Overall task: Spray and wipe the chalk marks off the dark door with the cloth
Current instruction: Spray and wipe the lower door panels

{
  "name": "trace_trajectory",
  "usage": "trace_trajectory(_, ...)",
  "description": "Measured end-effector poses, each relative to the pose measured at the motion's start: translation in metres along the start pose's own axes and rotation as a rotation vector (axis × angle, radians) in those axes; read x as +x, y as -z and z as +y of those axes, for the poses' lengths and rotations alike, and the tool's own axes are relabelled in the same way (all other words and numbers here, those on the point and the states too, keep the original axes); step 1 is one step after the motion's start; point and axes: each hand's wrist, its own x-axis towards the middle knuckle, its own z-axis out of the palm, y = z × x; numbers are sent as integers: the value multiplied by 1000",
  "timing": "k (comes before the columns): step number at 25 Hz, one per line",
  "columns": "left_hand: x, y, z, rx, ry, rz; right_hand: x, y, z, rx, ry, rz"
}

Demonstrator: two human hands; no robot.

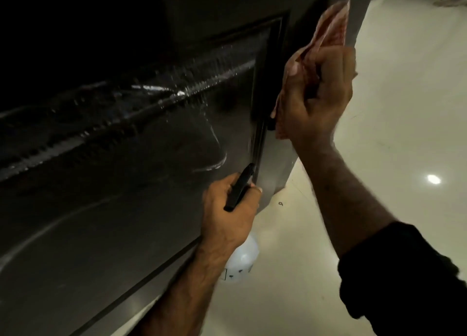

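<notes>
Right hand (pixel 316 95) fingers curled tight around a bunched reddish cloth (pixel 328 30), held against the dark door (pixel 126 222) near its free right edge, beside the recessed panel's vertical moulding. Left hand (pixel 227 214) grips the black trigger head of a spray bottle (pixel 241 257) lower on the same edge; the translucent white body hangs below the hand, past the door's edge and over the floor. Bottle carries a small label with dark marks, too blurred to read. Chalk marks (pixel 214 143): pale curved strokes on the door face left of the moulding, one more long arc lower left. Wet streaks glint along the horizontal rail (pixel 177 93). Right of the door edge is pale glossy floor (pixel 391 108) with a light reflection.
</notes>
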Motion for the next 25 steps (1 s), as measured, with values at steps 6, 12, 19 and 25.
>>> trace_trajectory(6,-29,11,-49,21,-11,65,-225,2,71,-70,-797,-223)
trace_trajectory(12,-39,4,-51,7,58,151,-93,-5,14,184,-601,89)
trace_trajectory(19,-16,-6,-57,-7,-25,139,-174,-10,53,94,-386,-86)
trace_trajectory(25,-15,-9,-76,53,47,88,-261,-10,107,-159,-1232,-370)
